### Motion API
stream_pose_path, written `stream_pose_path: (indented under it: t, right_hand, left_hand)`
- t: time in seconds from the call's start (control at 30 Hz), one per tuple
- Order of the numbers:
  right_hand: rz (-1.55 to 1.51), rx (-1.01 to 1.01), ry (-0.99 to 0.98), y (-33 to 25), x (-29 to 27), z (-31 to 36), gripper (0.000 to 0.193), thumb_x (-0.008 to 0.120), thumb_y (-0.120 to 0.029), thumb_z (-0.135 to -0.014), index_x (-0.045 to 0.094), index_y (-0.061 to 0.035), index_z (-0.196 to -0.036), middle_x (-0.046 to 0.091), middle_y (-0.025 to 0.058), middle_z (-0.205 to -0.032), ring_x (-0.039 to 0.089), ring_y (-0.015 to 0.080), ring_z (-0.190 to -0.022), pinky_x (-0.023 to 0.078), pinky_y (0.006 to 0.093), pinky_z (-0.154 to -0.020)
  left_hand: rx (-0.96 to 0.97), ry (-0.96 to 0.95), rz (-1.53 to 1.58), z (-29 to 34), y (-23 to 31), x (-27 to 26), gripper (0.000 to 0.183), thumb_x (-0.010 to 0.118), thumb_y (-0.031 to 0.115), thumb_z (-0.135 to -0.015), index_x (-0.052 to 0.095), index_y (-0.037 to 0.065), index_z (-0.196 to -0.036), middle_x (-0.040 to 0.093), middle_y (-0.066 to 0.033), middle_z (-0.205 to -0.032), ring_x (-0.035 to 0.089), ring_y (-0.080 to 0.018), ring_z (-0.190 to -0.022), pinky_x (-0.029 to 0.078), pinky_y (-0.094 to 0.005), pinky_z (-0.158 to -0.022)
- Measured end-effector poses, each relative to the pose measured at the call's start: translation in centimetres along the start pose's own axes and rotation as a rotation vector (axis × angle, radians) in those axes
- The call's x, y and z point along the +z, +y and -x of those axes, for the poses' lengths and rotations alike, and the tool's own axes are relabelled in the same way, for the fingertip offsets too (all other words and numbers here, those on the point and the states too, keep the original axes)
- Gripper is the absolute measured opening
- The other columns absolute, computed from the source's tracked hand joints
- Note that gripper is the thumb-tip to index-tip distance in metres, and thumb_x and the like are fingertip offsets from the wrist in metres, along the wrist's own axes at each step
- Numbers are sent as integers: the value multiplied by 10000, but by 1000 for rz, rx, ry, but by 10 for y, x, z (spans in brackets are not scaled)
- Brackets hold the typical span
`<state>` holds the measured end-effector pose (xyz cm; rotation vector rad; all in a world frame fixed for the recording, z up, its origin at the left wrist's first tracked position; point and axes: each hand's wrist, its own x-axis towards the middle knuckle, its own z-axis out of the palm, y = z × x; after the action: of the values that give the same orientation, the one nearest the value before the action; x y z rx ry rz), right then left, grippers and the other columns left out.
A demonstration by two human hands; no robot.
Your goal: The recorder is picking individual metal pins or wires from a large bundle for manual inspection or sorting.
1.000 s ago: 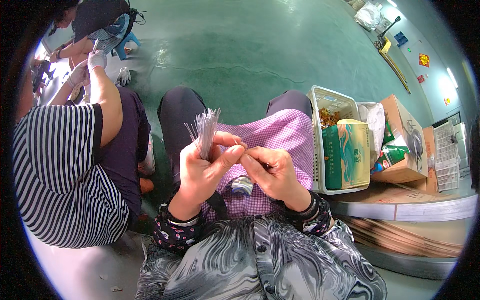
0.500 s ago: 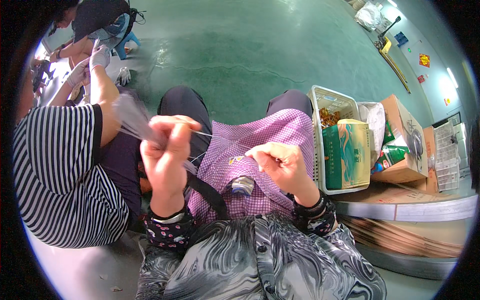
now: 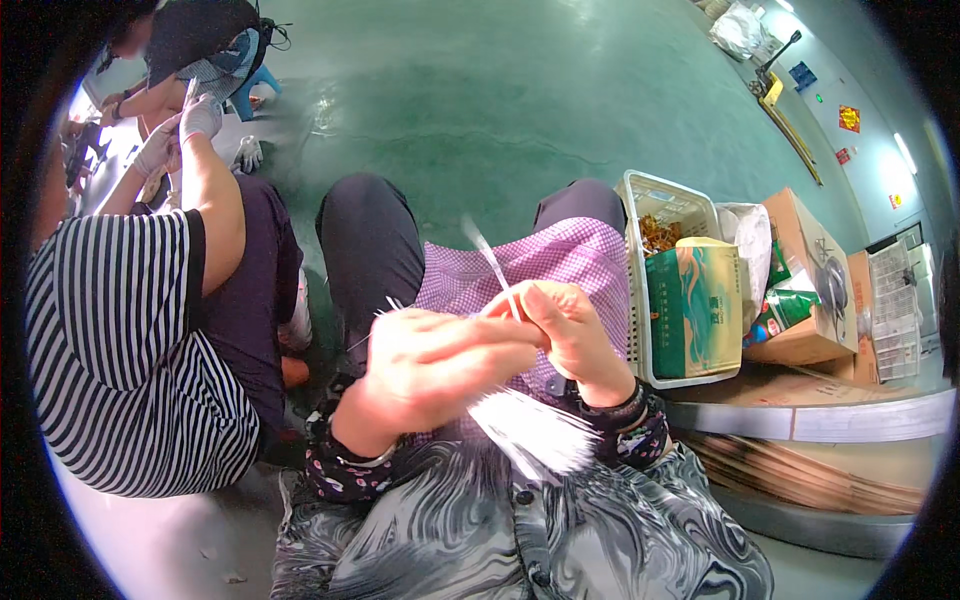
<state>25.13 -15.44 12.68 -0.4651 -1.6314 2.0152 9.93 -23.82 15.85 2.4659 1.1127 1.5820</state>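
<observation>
A seated person works with both bare hands together above the lap. The left hand [image 3: 435, 360], slightly blurred and with its back upward, is curled around a bundle of pale strands [image 3: 540, 437]; the strands fan out from under it toward the near right, and a few tips poke past its far-left side. The right hand [image 3: 568, 330] meets the left fingertips — thumb and fingers drawn together in a pinch on a thin pale strip [image 3: 489, 258] that slants up to the far left, its end blurred. Whether that strip is one strand or several cannot be told.

Beneath the hands lies a purple checked apron [image 3: 590, 255] over dark trousers. Just beside the right knee stands a pale plastic crate [image 3: 690, 381] with a green and gold box [image 3: 690, 310] in it, and farther right a cardboard box [image 3: 822, 330]. On the left, near the person, sits a co-worker [image 3: 120, 300] in a striped shirt — white-gloved hands [image 3: 201, 118] raised and close together.
</observation>
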Motion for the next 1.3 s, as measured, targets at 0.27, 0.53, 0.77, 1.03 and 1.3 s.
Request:
stream_pose_path:
  t: [0.27, 0.53, 0.77, 1.03, 1.3]
  right_hand:
    - [65, 81, 119, -3, -1, -4, 262, 415, -210, -871, 555, -21, -758, 494, -4, -577, 433, 47, -500, 314, 161, -451]
    - [502, -114, 65, -11, 15, 8, 168, 455, -127, -841, 546, -8, -766, 469, 32, -512, 477, 82, -467, 373, 231, -428]
    - [601, -153, 40, -13, 17, 9, 114, 489, -89, -812, 550, -3, -767, 521, 83, -566, 523, 137, -482, 395, 246, -444]
    - [606, -176, 18, -11, 17, 10, 95, 500, -85, -801, 547, -11, -764, 509, 84, -571, 505, 140, -475, 399, 252, -447]
    - [579, -152, 13, -10, 17, 11, 121, 487, -103, -812, 549, -8, -768, 508, 77, -562, 497, 127, -474, 397, 251, -445]
  left_hand:
    - [-174, -199, 395, 8, 15, 26, 173, 602, 101, -628, 547, 86, -792, 558, -16, -757, 561, -168, -568, 446, -266, -491]
    - [-921, 290, 656, 17, -14, 18, 93, 593, 82, -769, 557, -1, -790, 545, 19, -662, 412, -8, -533, 311, -159, -463]
    - [-932, 368, 833, 14, -11, 19, 116, 609, 42, -750, 563, -15, -840, 575, -22, -772, 503, -35, -647, 413, -167, -575]
    - [-946, 365, 776, 13, -11, 18, 128, 619, 65, -748, 572, -2, -847, 574, -3, -754, 457, -8, -589, 370, -147, -522]
    - [-897, 300, 658, 17, -13, 17, 106, 619, 70, -748, 578, 10, -825, 475, 68, -618, 348, 14, -513, 266, -146, -454]
